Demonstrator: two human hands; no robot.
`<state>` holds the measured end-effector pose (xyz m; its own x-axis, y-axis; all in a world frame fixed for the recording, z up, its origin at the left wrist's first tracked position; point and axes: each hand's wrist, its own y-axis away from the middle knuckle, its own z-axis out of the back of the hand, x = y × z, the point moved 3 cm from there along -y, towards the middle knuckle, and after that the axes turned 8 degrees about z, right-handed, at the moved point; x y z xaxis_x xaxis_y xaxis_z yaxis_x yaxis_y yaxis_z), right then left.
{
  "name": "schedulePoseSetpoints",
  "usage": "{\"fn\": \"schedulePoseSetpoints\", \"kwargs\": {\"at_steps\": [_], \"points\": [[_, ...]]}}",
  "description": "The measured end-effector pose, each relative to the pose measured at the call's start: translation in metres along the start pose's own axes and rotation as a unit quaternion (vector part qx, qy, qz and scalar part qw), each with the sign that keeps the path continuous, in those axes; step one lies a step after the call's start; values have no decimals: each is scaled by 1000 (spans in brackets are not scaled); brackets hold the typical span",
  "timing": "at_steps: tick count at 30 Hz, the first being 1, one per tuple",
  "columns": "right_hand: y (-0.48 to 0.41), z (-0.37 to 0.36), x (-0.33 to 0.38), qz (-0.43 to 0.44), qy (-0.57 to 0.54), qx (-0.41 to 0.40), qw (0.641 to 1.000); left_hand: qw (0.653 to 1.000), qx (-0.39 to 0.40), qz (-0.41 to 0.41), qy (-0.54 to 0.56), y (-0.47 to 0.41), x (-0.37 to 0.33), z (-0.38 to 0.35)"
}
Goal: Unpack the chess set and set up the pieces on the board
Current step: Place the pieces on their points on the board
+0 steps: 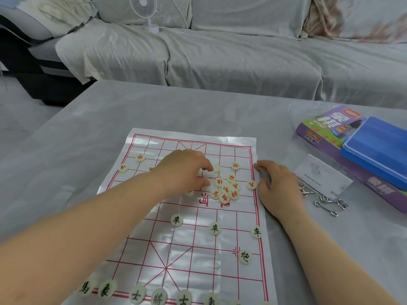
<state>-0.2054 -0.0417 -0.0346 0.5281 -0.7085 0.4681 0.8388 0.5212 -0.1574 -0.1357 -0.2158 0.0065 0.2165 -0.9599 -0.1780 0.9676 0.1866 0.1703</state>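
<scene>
A shiny plastic xiangqi board sheet [154, 238] with red lines lies on the grey table. Cream discs with black characters stand along the near edge [137, 294] and on the near half [214, 228]. A heap of red-lettered discs [226, 189] lies near the board's middle right; a few others sit spread on the far half [140, 158]. My left hand [182, 168] reaches over the far half and pinches a cream disc [216, 168] between its fingertips. My right hand [277, 183] rests flat on the board's right edge, holding nothing.
At the right stand the purple chess box [319, 126] and a blue plastic case [378, 148]. A white leaflet [321, 175] and metal wire puzzles [330, 203] lie beside my right hand. A covered sofa [220, 51] with a small fan [143, 9] runs behind the table.
</scene>
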Motion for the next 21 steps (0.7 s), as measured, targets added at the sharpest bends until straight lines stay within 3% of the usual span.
{"fn": "schedulePoseSetpoints", "kwargs": {"at_steps": [14,21], "points": [[-1,-3,-6,15,-8,-20,1000,999,-12,32,31,-33,-18,-14],[-1,-3,-5,19,-7,-23,1000,985,-43,100,133,-34,5,-4]]}}
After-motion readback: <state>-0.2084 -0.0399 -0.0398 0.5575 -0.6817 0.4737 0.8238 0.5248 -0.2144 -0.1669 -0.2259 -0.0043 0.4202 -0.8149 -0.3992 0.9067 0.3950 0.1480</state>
